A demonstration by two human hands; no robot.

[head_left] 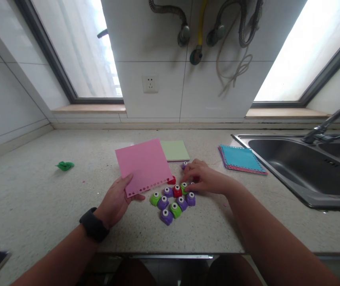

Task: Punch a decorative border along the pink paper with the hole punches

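Note:
My left hand (119, 198) holds a pink sheet (144, 165) by its lower left corner, thumb on top. Small punched shapes run along the sheet's lower edge. Several small punches in purple (166, 217), green (175, 210) and red (177, 191) sit grouped on the counter between the hands. Over the back right of this group is my right hand (198, 176), its fingers bent down among the punches; what they grip, if anything, is partly hidden. A purple punch (184, 165) stands by its fingertips. Behind the pink sheet lies a pale green stack (175, 151).
A stack of blue and red sheets (241, 159) with punched edges lies right of centre, beside the steel sink (300, 194). A crumpled green piece (65, 165) is at the left on the speckled counter (39, 206). Hoses and a socket (150, 84) are on the wall.

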